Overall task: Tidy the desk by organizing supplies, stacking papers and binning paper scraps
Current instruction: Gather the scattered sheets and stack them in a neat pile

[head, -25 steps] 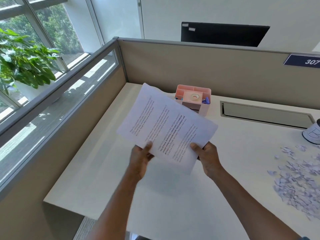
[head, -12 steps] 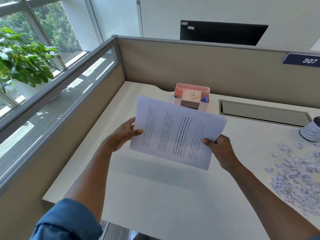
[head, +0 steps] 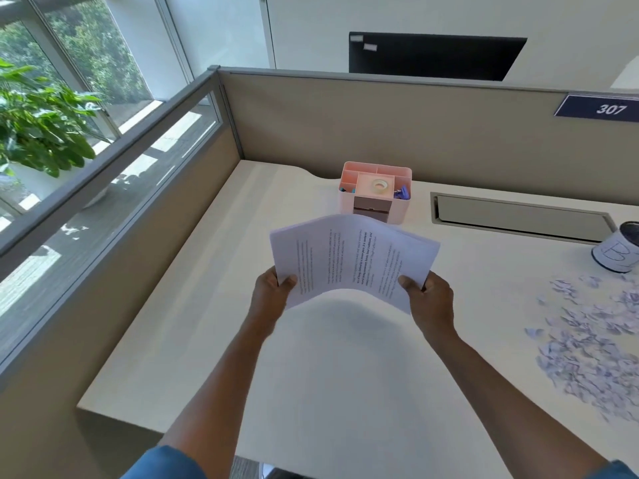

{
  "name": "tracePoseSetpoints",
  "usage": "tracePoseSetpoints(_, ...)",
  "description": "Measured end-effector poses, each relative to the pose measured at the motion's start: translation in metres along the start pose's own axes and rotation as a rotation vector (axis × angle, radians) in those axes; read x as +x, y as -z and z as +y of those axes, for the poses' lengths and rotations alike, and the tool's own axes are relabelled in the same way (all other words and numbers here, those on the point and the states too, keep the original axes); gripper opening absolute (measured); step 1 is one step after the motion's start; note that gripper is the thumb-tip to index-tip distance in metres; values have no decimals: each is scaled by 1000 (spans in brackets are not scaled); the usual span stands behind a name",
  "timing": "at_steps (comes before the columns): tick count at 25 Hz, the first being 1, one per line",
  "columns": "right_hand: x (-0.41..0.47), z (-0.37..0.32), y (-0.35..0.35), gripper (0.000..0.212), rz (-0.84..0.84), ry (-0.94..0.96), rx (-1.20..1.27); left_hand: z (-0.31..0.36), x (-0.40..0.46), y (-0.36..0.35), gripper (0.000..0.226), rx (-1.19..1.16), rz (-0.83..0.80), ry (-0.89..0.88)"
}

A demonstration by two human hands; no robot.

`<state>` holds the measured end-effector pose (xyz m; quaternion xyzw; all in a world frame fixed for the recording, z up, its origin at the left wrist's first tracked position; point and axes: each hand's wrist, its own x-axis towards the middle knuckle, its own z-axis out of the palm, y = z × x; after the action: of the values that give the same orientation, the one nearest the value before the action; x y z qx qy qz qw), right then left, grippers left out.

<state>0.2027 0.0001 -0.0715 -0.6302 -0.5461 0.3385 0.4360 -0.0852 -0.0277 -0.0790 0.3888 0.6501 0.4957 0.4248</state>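
A stack of printed papers (head: pixel 352 257) hangs above the white desk (head: pixel 339 375), bowed upward in the middle. My left hand (head: pixel 271 292) grips its near left corner and my right hand (head: pixel 427 297) grips its near right corner, thumbs on top. Behind the papers stands a pink desk organizer (head: pixel 377 190) with a roll of tape (head: pixel 379 184) and blue clips in its compartments. A heap of torn paper scraps (head: pixel 594 344) lies on the desk at the right. A small bin (head: pixel 619 252) with a handwritten label stands beyond the scraps.
Beige partition walls (head: pixel 397 133) close off the desk at the back and left. A cable tray slot (head: pixel 518 216) is set into the desk at the back right. A potted plant (head: pixel 38 122) stands beyond the glass at the left.
My left hand has shifted from the papers' left side to the near left corner. The stack has dropped lower, levelled out and now arches upward between both hands.
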Motion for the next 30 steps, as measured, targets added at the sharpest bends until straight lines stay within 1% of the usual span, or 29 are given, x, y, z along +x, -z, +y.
tracePoseSetpoints(4,-14,11,-15,11,66,-21,-21,-23,-20,-19,31,-18,105,15)
tracePoseSetpoints(7,-24,23,-24,13,57,-38,-21,-32,-30,-24,32,-26,129,35)
tracePoseSetpoints(10,-33,34,-29,17,35,-36,-80,-36,-36,-28,32,18,130,39)
tracePoseSetpoints(13,-37,37,-30,20,30,-3,-115,-38,-38,-29,26,59,177,39)
tracePoseSetpoints(17,-36,38,-29,20,21,20,-129,-40,-40,-29,24,65,168,48)
tracePoseSetpoints(21,-43,46,-30,18,-22,20,-160,-45,-42,-32,26,85,162,78)
tracePoseSetpoints(26,-47,49,-29,14,-7,39,-140,-51,-42,-31,21,68,170,93)
tracePoseSetpoints(30,-48,52,-31,13,-15,38,-154,-53,-42,-32,24,77,165,114)
